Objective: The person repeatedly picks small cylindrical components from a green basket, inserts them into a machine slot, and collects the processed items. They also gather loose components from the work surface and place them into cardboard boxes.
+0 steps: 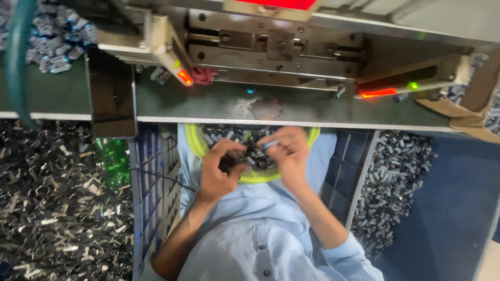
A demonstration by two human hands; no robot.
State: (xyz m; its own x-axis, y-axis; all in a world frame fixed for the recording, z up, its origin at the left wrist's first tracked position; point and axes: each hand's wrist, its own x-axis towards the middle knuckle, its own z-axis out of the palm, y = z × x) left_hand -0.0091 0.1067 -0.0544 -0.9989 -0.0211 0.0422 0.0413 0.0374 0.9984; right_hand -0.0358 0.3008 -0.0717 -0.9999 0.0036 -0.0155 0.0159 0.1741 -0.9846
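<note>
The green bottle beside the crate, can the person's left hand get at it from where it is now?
Probably yes. The left hand sits at the yellow-rimmed basket of small parts; the green bottle stands past the blue crate wall, nothing covering it.

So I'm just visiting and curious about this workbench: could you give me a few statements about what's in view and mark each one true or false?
1. Both hands are down in a yellow-rimmed bowl of small dark parts. True.
2. The left hand rests up on the green workbench. False: it is in the bowl on the lap, close beside the right hand.
3. A green plastic bottle stands to the left of the blue crate. True.
4. The person wears a red shirt. False: the buttoned shirt is light blue.
5. Red lights glow on the machine above the bench. True.
</note>
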